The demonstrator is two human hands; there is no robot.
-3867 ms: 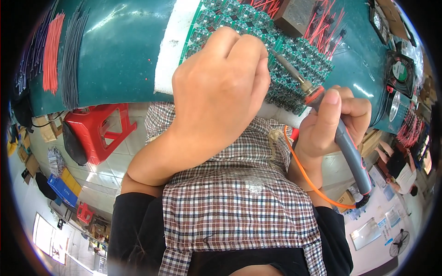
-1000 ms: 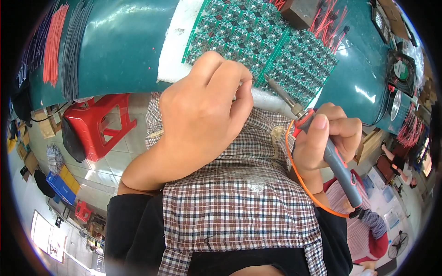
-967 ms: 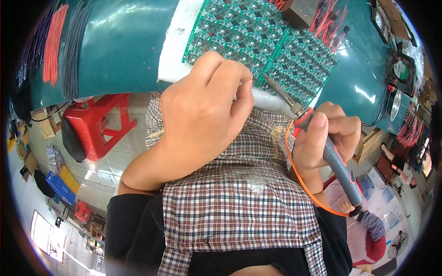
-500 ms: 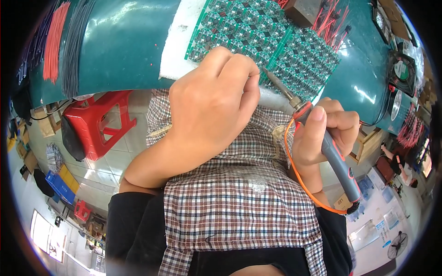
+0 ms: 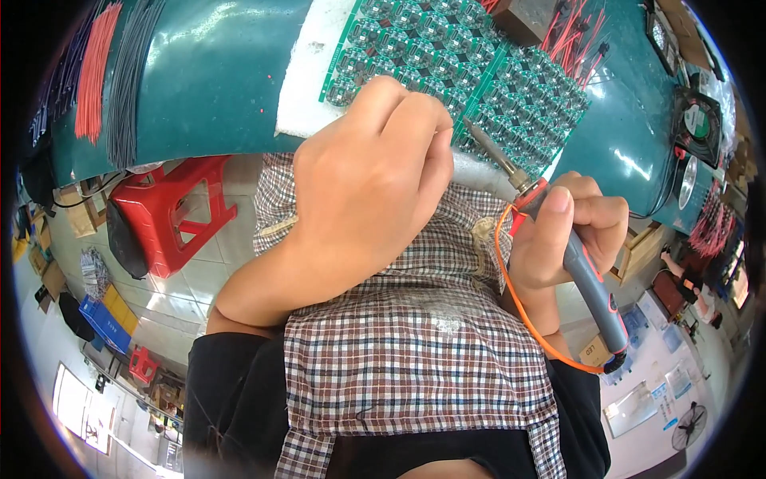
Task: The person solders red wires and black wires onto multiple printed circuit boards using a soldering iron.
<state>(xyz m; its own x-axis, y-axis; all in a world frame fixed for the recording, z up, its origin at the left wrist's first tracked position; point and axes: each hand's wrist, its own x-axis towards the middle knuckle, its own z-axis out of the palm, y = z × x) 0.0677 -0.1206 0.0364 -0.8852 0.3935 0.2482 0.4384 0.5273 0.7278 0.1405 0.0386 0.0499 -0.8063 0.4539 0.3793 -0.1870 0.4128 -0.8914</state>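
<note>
My right hand point(image 5: 568, 231) grips a grey and red soldering iron point(image 5: 592, 291) by its handle. The iron's metal tip points up and left, over the green circuit boards point(image 5: 423, 48), close to the fingers of my left hand. My left hand point(image 5: 375, 160) is closed, its fingertips pinched together at the near edge of the boards. What the pinch holds, if anything, is hidden behind the hand. The boards are panels of many small units, lying on a white foam sheet point(image 5: 299, 104). An orange cord point(image 5: 511, 299) loops beside the iron to the end of its handle.
Bundles of red wires point(image 5: 97, 76) and grey wires point(image 5: 132, 88) lie at the left of the green table point(image 5: 215, 80). A dark block point(image 5: 523, 20) and loose red wires stand behind the boards. At the right is a black fan point(image 5: 696, 124). A red stool point(image 5: 171, 211) stands below the table.
The soldering iron and my right hand have shifted slightly to the right, so the tip is a little farther from my left fingers. My left hand has barely moved.
</note>
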